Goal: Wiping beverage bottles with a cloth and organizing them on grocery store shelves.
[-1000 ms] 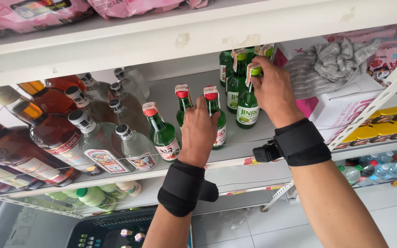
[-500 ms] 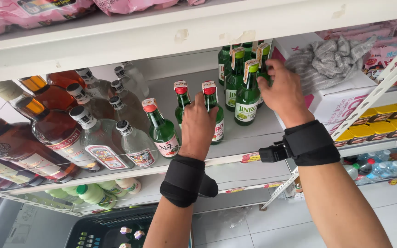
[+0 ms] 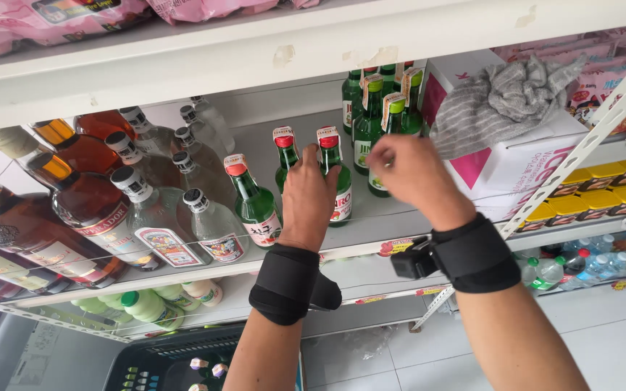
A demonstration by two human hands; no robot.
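Clearly worked overhead at the shelf [image 3: 393, 217]. Closed the left hand [image 3: 311, 195] about a red-capped green bottle [image 3: 330, 148], upright near the shelf's front edge, just beside two others alike. Held the right hand [image 3: 411, 170], blurred, before the green-capped bottles [image 3: 393, 119], further back beside a pink and white box [image 3: 516, 156]; could not tell whether gripping or loose. Judged best to grasp low on the body, not at the neck, and to keep the glass upright and clear of its neighbours. Stretched both forearms upward, wrists in black bands [image 3: 288, 282], left palm turned to the bottle, right fingers half curled, knuckles toward the camera.
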